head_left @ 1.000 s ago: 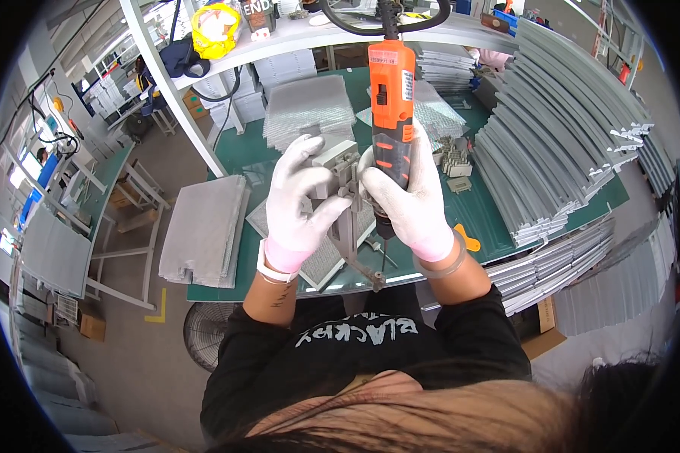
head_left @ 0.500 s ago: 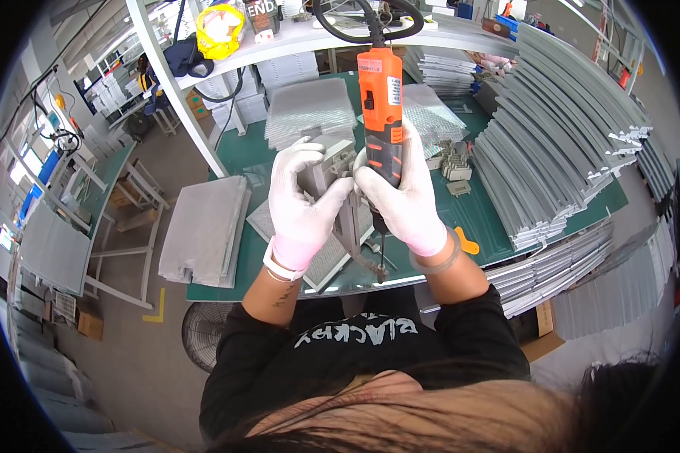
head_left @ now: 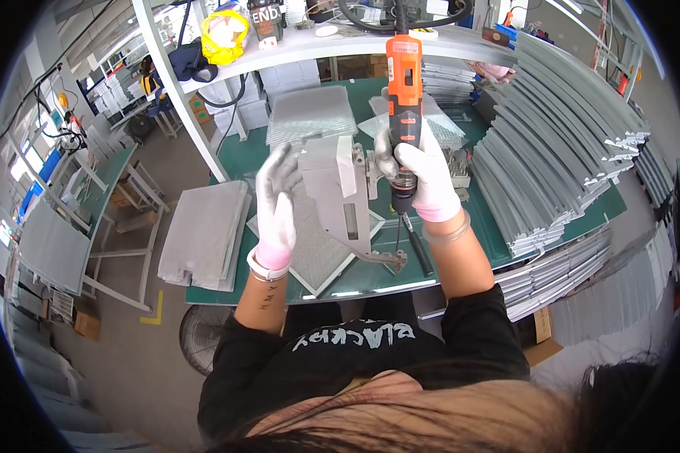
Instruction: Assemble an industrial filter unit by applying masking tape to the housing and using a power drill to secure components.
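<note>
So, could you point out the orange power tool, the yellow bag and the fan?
Orange power tool (head_left: 406, 128): head view, on its dark grip.
Yellow bag (head_left: 221, 53): head view, on its lower front.
Fan (head_left: 199, 337): head view, on its round grille.

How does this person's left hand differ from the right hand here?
The left hand is open beside the grey fixture; the right hand is closed around the orange driver.
The left hand has a white wristband; the right hand has a translucent one.
Both wear white gloves with pink cuffs.
</note>
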Motion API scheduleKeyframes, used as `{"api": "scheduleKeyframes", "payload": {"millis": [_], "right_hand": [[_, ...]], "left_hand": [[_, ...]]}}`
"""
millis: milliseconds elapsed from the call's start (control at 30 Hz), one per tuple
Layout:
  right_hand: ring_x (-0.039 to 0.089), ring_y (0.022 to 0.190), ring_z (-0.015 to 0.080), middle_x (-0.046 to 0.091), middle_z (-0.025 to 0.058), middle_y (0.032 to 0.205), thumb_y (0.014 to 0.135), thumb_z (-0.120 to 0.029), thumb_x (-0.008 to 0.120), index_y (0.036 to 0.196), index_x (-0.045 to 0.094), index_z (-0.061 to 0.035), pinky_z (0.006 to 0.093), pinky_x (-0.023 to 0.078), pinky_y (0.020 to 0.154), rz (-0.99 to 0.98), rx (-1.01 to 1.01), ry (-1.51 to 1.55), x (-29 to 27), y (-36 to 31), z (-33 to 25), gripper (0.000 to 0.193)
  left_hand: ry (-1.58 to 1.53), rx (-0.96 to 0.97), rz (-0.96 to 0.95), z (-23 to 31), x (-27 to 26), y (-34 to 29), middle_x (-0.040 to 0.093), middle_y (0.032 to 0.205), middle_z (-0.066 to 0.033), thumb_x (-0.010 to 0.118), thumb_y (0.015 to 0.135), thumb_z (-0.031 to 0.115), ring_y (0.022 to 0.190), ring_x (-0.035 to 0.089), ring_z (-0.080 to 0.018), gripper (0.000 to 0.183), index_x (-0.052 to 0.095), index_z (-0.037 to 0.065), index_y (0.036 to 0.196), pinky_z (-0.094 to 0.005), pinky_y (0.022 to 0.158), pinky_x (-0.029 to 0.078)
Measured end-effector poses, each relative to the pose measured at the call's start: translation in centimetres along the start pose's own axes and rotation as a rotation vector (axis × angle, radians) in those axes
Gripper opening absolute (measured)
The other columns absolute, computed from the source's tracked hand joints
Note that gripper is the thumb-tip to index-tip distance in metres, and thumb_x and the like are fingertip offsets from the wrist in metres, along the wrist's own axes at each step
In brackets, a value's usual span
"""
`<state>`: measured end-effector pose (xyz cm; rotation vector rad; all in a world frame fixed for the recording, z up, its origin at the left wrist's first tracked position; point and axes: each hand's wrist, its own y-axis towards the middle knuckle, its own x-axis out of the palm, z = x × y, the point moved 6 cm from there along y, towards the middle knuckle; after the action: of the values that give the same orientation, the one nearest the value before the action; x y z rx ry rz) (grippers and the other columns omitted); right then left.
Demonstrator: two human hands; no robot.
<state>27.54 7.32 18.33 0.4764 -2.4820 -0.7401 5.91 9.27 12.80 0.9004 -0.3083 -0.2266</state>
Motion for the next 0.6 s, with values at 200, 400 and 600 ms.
{"api": "scheduleKeyframes", "payload": {"millis": [200, 400, 600], "right_hand": [[0.055, 0.069, 0.0121, 0.059, 0.0089, 0.091, 0.085, -0.017, 0.066, 0.152, 0.025, -0.0099, 0.0247, 0.045, 0.059, -0.061, -0.01, -0.026, 0.0, 0.0, -1.3, 0.078], [0.055, 0.069, 0.0109, 0.059, 0.0079, 0.09, 0.086, -0.012, 0.064, 0.152, 0.027, -0.009, 0.0234, 0.046, 0.06, 0.111, -0.053, -0.295, -0.7, 0.7, -3.7, 0.076], [0.057, 0.078, 0.0086, 0.06, 0.0036, 0.096, 0.087, -0.009, 0.067, 0.153, 0.028, -0.0086, 0.0229, 0.049, 0.071, 0.168, -0.06, -0.543, -2.8, 2.6, -4.7, 0.076]], "left_hand": [[0.777, -0.652, -0.373, -17.5, -9.8, -5.8, 0.053, 0.14, -0.0186, 0.067, 0.089, 0.037, 0.137, 0.043, -0.0318, 0.056, 0.057, 0.002, 0.131, -0.0429, 0.112, 0.037], [1.137, -0.34, -0.91, -20.7, -3.2, -10.5, 0.051, 0.14, -0.0212, 0.071, 0.079, 0.049, 0.136, 0.039, -0.0424, 0.071, 0.056, 0.004, 0.132, -0.0512, 0.115, 0.03], [0.993, -0.092, -0.906, -23.2, 6.6, -10.7, 0.053, 0.136, -0.021, 0.069, 0.078, 0.055, 0.137, 0.038, -0.0406, 0.075, 0.056, 0.005, 0.132, -0.055, 0.115, 0.026]]}}
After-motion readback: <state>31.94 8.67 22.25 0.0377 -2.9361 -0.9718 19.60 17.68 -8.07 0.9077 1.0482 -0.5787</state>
